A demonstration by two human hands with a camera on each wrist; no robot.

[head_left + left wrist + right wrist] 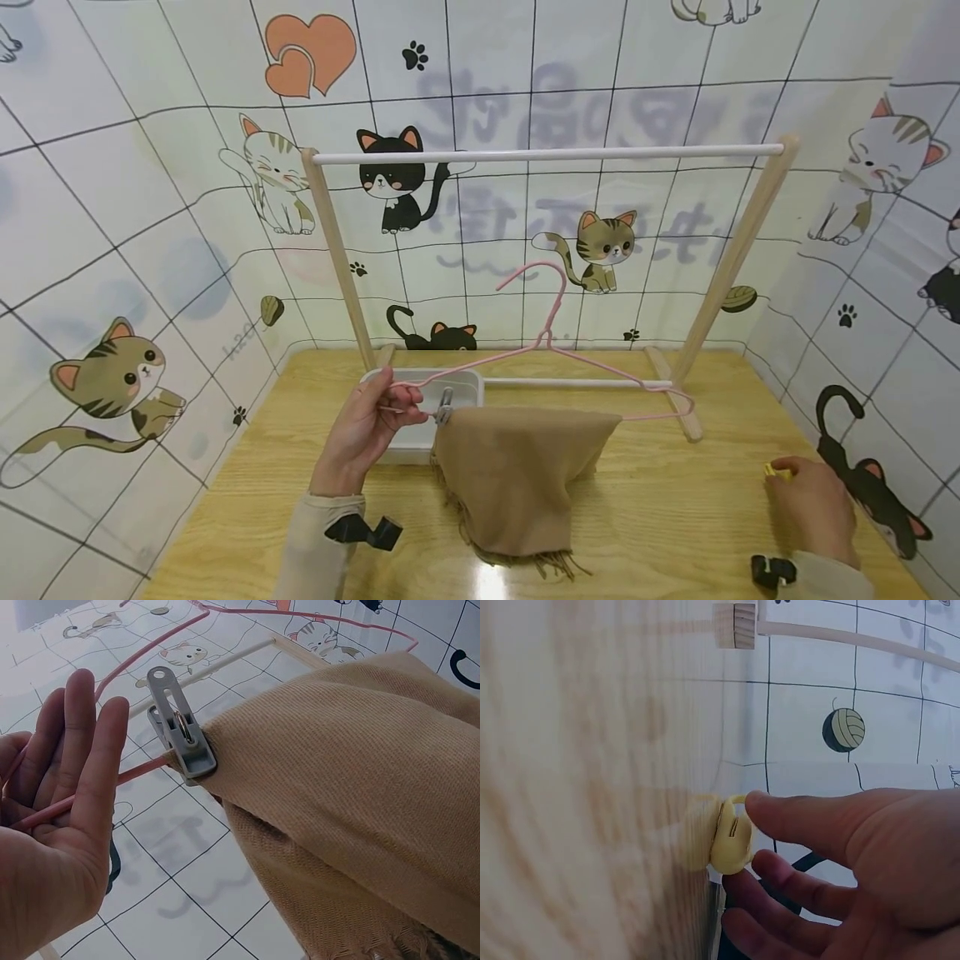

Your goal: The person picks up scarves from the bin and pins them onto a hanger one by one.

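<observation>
My left hand (371, 429) grips the left end of a pink clothes hanger (553, 317), raised above the table with its hook upward. A brown fringed cloth (517, 475), perhaps a scarf, hangs folded over the lower bar. In the left wrist view, a grey clothespin (196, 759) clamps the cloth's left edge to that bar, just beyond my fingers. Far to the right, my right hand (817, 508) is down at the tabletop. Its thumb and index finger pinch a small yellow clothespin (731, 844), which appears to touch the wood.
A wooden rack with a white top rail (547, 155) stands at the back of the wooden table (675, 517). Behind my left hand is a white tray (420, 457) with a grey clothespin visible at it. Cat-print walls (487, 225) enclose the sides and back.
</observation>
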